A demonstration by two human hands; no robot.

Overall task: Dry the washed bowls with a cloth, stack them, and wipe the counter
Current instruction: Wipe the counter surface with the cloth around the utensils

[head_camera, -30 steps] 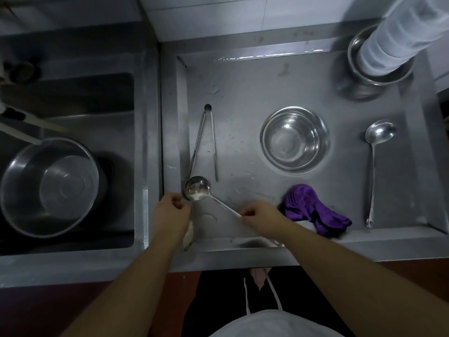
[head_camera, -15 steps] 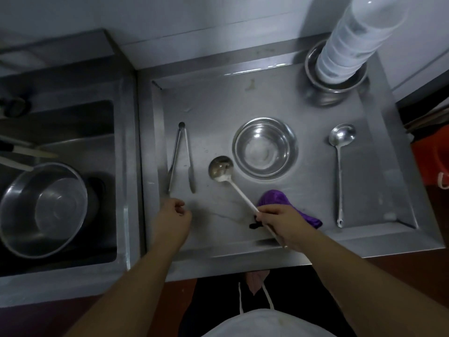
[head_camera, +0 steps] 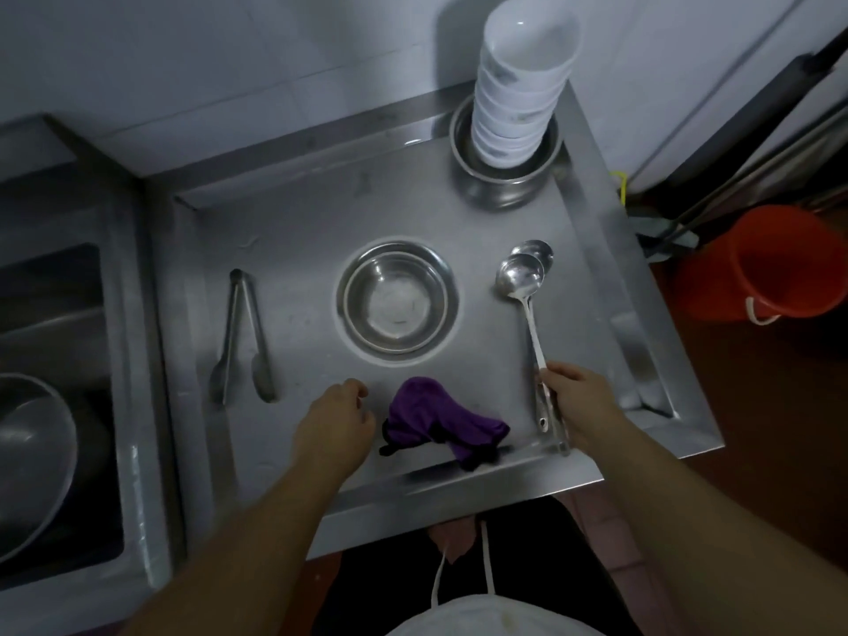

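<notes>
My right hand (head_camera: 579, 403) grips the handle of a steel ladle (head_camera: 521, 278), whose scoop lies over the scoop of a second ladle (head_camera: 540, 252) at the right of the steel counter (head_camera: 298, 231). My left hand (head_camera: 335, 424) hovers with loosely curled fingers, holding nothing, just left of the crumpled purple cloth (head_camera: 440, 422) at the counter's front. A stack of steel bowls (head_camera: 397, 301) sits in the middle of the counter. At the back right a tall stack of white bowls (head_camera: 518, 84) stands inside a steel bowl (head_camera: 502, 185).
Steel tongs (head_camera: 243, 337) lie at the counter's left side. A sink (head_camera: 55, 314) on the left holds a large steel bowl (head_camera: 27, 456). An orange bucket (head_camera: 771, 263) stands on the floor to the right, beside leaning poles.
My right hand has carried the ladle from the counter's left, across the front, to the second ladle on the right. My left hand let go and moved next to the purple cloth.
</notes>
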